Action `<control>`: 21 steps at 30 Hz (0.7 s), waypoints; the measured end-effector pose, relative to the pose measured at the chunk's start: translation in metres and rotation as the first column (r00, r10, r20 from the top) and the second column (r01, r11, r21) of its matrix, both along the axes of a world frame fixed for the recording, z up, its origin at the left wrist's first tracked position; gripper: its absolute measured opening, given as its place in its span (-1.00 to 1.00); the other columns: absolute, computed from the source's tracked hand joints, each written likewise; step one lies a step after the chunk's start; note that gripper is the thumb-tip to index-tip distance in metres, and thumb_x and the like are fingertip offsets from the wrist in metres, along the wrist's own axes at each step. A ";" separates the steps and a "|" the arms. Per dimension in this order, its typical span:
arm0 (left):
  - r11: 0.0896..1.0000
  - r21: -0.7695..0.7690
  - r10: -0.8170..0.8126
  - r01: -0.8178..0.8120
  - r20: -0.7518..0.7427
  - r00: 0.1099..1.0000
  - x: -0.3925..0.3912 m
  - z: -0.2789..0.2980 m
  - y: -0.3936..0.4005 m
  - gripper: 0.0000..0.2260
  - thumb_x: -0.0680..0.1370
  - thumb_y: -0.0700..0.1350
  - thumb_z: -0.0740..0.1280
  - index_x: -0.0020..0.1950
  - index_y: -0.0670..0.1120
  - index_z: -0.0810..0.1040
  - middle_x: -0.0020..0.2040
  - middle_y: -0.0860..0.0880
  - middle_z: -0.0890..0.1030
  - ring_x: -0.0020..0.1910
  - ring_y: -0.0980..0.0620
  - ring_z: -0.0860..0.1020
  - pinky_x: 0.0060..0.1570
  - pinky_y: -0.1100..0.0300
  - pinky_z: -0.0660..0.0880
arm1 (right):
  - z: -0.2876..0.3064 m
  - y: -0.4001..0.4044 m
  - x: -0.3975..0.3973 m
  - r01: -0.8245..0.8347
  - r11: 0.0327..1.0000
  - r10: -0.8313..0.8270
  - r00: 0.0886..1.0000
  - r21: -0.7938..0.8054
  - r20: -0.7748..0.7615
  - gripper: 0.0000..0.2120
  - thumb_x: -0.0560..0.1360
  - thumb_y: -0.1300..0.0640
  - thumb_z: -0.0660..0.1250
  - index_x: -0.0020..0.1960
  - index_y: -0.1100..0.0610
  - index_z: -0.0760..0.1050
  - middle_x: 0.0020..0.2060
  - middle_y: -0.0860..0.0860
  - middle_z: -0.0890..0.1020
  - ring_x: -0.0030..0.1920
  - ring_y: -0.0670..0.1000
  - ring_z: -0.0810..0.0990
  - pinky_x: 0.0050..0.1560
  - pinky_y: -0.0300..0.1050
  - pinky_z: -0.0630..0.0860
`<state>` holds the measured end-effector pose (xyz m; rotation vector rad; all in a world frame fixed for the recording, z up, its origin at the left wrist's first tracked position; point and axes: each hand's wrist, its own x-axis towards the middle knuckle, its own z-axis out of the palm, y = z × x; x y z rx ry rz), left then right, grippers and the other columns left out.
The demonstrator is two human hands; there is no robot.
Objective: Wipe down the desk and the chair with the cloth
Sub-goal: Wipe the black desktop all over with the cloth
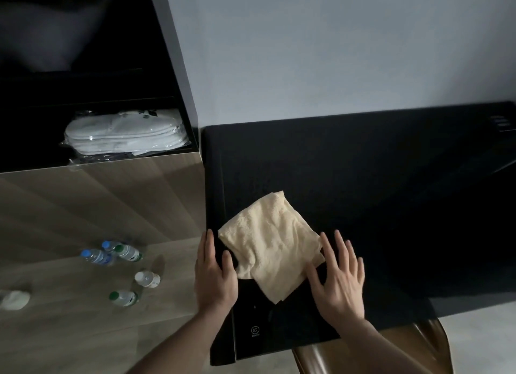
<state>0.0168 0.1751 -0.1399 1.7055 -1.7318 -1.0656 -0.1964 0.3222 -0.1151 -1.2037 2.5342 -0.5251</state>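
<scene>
Both hands, left (215, 276) and right (339, 280), lie flat, fingers straight, flanking the cloth (272, 245) on the desk (391, 192).

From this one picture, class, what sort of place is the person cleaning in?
Probably a hotel room: wrapped white slippers in a cabinet niche, several small water bottles on the wooden counter, and a black desk with a cloth on it.

CCC mark on black desk (255, 330)
</scene>
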 end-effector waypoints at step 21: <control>0.686 0.143 -0.615 0.713 0.637 0.464 -0.095 0.037 -0.016 0.07 0.29 0.78 -0.21 0.66 0.29 -0.40 0.63 0.22 -0.52 0.60 -0.22 -0.54 0.47 -0.59 -0.32 | -0.016 0.050 -0.047 -0.078 0.994 0.088 0.988 0.078 -0.129 -0.30 0.66 -0.36 -0.02 0.74 -0.14 0.08 0.73 -0.08 0.01 0.73 0.00 -0.18 0.69 0.12 -0.28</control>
